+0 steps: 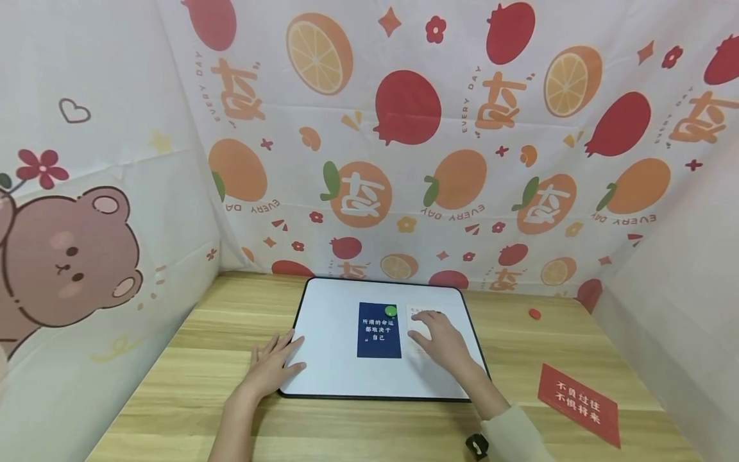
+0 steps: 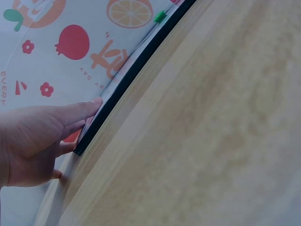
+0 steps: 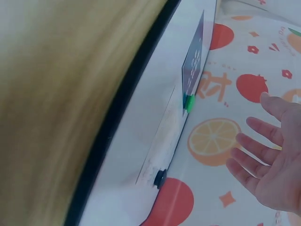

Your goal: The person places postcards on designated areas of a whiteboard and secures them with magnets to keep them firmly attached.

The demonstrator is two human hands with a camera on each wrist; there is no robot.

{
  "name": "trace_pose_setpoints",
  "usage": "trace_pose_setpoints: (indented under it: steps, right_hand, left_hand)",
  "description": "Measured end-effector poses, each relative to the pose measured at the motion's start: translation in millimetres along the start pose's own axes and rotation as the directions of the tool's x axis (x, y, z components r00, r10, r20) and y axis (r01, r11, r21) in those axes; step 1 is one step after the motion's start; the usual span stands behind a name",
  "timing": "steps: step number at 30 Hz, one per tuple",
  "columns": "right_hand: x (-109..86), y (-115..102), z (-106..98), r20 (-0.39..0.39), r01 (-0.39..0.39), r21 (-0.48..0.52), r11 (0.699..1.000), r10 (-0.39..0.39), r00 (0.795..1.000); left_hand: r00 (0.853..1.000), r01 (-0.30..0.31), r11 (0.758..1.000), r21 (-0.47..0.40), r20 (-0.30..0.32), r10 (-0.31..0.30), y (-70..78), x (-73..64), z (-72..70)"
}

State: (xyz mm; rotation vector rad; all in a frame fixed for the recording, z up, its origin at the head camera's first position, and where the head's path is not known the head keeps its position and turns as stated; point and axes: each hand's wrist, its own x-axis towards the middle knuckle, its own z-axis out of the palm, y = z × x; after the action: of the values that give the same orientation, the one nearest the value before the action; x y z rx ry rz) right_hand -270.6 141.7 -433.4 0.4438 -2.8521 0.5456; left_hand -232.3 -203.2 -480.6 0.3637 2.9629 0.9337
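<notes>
A white whiteboard (image 1: 326,333) with a black rim lies on the table. On it is a dark blue card (image 1: 378,346) with white lettering, a round green magnet (image 1: 390,311) at its upper right corner. Beside that card is a white card (image 3: 162,134), partly hidden by my right hand in the head view; a black magnet (image 3: 160,179) sits at its corner. My right hand (image 1: 440,340) hovers over the white card with fingers spread and nothing in them. At the board's left edge rests my left hand (image 1: 270,369), its thumb on the surface and fingers along the rim.
A red card (image 1: 579,404) with white lettering lies on the table (image 1: 519,359) to the right of the board. Farther back is a small red disc (image 1: 534,314). Printed cloth (image 1: 404,192) hangs along the table's back edge, with white cloth at both sides.
</notes>
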Motion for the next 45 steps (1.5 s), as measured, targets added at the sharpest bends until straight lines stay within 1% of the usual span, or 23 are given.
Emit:
trace_pose_setpoints:
  steps: [6, 12, 16, 24, 30, 33, 39, 43, 45]
  right_hand:
    - [-12.8, 9.7, -5.6, -0.030, -0.057, 0.052, 0.997, 0.059, 0.998]
    - [-21.1, 22.4, -13.7, -0.070, -0.081, 0.135, 0.987, 0.091, 0.993]
    - [-26.0, 32.1, -17.9, -0.067, -0.094, 0.175, 0.980, 0.107, 0.992]
    - [-37.2, 56.9, -25.9, -0.082, -0.123, 0.152, 0.981, 0.136, 0.987]
    - [-47.8, 76.5, -31.4, -0.051, -0.216, 0.128, 0.968, 0.224, 0.973]
    - [-53.5, 86.4, -34.6, -0.046, -0.236, 0.145, 0.961, 0.245, 0.969]
    - [-65.8, 103.1, -44.7, -0.049, -0.225, 0.196, 0.954, 0.239, 0.970]
    - [-71.5, 111.0, -53.3, -0.029, -0.271, 0.233, 0.934, 0.285, 0.958]
    - [-72.7, 115.1, -56.3, -0.033, -0.290, 0.228, 0.929, 0.305, 0.952]
  left_hand:
    - [1.000, 0.001, 1.000, 0.003, 0.001, -0.001, 0.1, -0.4, -0.7]
    - [1.000, 0.000, 1.000, 0.009, 0.000, 0.000, 0.3, -0.6, -1.4]
    - [1.000, 0.001, 1.000, 0.008, 0.001, -0.001, 0.4, -0.4, -1.4]
    - [1.000, 0.002, 1.000, 0.004, -0.001, -0.002, 1.5, 0.0, -1.7]
    - [1.000, 0.000, 1.000, -0.003, 0.001, 0.000, 1.5, -1.1, -1.8]
    - [1.000, 0.003, 1.000, -0.005, 0.002, -0.003, 1.5, -0.7, -1.7]
    - [1.000, 0.006, 1.000, -0.001, 0.008, -0.006, 0.8, 0.1, -0.8]
    - [1.000, 0.006, 1.000, 0.003, 0.008, -0.006, 0.4, 0.6, -0.4]
    - [1.000, 0.006, 1.000, 0.004, 0.008, -0.006, 0.7, 0.6, -0.6]
